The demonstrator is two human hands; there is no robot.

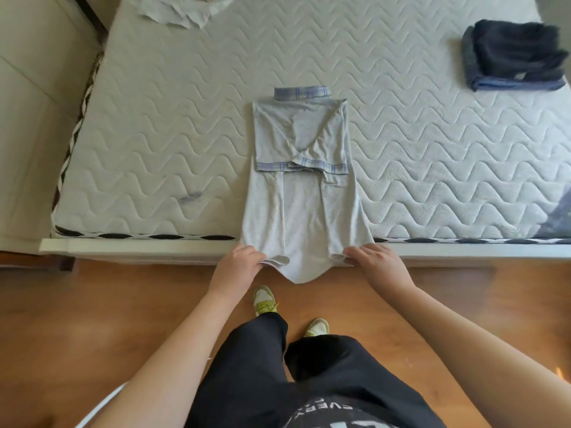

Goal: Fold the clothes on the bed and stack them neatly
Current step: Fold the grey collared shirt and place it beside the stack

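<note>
Head view: left hand (239, 263) and right hand (372, 261) pinch shirt (301, 180) hem corners, fingers clamped on cloth, bed (154, 134) beyond fingertips.

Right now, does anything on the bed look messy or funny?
Yes. The mattress has a dark bluish smudge near its front left edge. A pale cloth lies crumpled at the far edge, unlike the tidy dark stack. The grey shirt's hem hangs off the bed.

Bright, even daylight; soft shadows only. Wide-angle lens bends the mattress (154, 125) edge. Dark folded stack (516, 57) smeared by blur; frame corners soft.
</note>
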